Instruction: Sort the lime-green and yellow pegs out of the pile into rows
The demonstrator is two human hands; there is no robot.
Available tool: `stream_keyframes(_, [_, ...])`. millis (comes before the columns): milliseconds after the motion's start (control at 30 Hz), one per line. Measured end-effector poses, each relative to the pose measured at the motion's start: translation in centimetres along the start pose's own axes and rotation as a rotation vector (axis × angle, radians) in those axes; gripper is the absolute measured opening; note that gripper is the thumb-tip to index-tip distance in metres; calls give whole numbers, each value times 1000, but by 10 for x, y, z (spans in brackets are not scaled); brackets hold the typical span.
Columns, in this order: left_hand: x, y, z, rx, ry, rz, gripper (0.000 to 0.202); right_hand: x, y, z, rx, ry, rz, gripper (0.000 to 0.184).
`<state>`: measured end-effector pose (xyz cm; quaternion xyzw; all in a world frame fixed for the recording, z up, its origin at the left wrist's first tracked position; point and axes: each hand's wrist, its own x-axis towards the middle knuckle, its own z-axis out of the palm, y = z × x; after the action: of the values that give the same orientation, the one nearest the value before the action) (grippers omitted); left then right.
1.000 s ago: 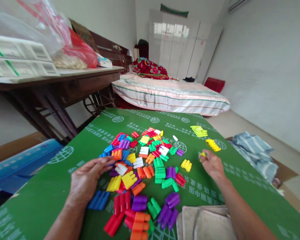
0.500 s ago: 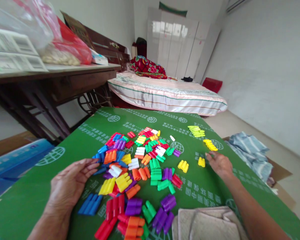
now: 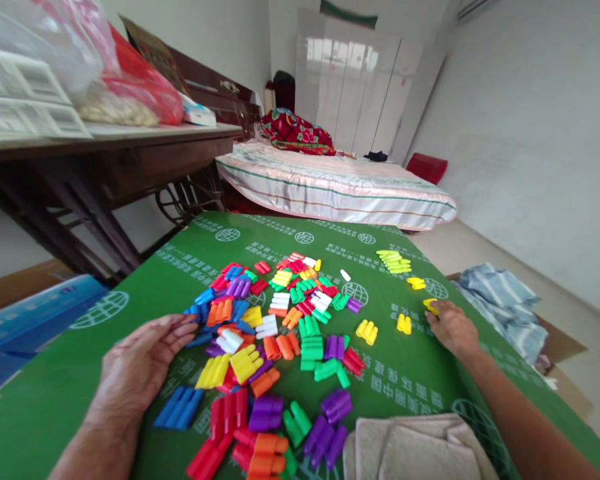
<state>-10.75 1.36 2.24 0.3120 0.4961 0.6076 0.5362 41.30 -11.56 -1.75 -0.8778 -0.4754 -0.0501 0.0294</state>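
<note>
A heap of small coloured plastic pieces [image 3: 275, 333] lies on the green printed table cover [image 3: 130, 320]. My left hand [image 3: 143, 363] rests flat and open beside the heap's left edge, fingers stretched toward the blue and orange pieces. My right hand [image 3: 450, 325] lies at the right side of the table, fingers curled over a yellow piece [image 3: 430, 305]. Another yellow piece [image 3: 404, 323] sits just left of that hand, a third [image 3: 416, 283] farther back. A lime-green stack [image 3: 393, 261] lies beyond.
A folded beige cloth [image 3: 420, 447] lies at the near table edge. A dark wooden table [image 3: 105, 160] with bags and boxes stands left, a bed [image 3: 330, 187] behind. A blue box [image 3: 25, 320] sits low on the left, a cardboard box with fabric [image 3: 505, 300] on the right.
My right hand let go of a small yellow piece, reached to the yellow stack farther right and drew part of it toward me. My left hand pulled back from the heap.
</note>
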Motion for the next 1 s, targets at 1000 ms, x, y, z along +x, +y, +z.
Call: stream_keyframes(1000, [1, 0, 4, 28, 26, -22, 9, 46, 9, 6, 201, -90, 17, 62])
